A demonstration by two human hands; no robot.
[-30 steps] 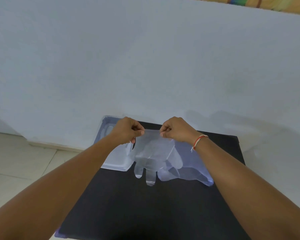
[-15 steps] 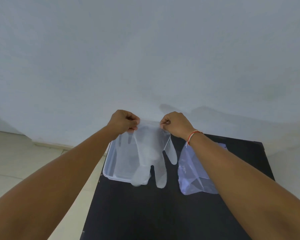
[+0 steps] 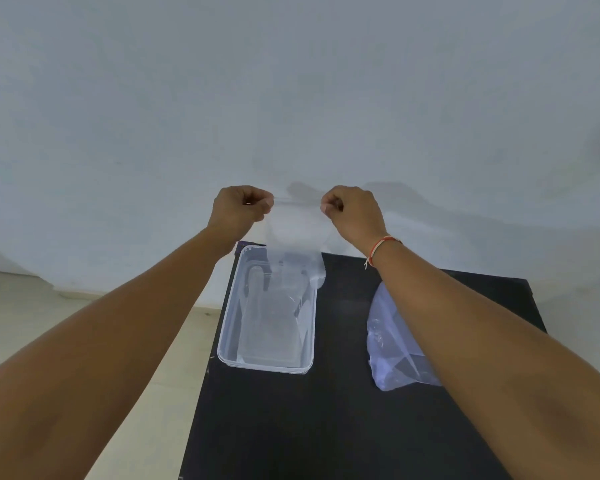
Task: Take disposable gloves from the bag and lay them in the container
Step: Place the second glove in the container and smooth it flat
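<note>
- A clear glove (image 3: 297, 237) is pinched at its cuff by the left hand (image 3: 238, 211) and right hand (image 3: 354, 214)
- It hangs lengthwise into the container (image 3: 229, 327) directly below the hands; the bag (image 3: 395, 344) lies under the right forearm

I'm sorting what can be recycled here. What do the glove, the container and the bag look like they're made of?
The glove looks like thin clear plastic film: the wall shows through it and it hangs limp from the left hand and right hand. The container seems to be stiffer transparent plastic with a moulded rim. The bag looks like soft, crinkled translucent plastic with a bluish tint.
</note>
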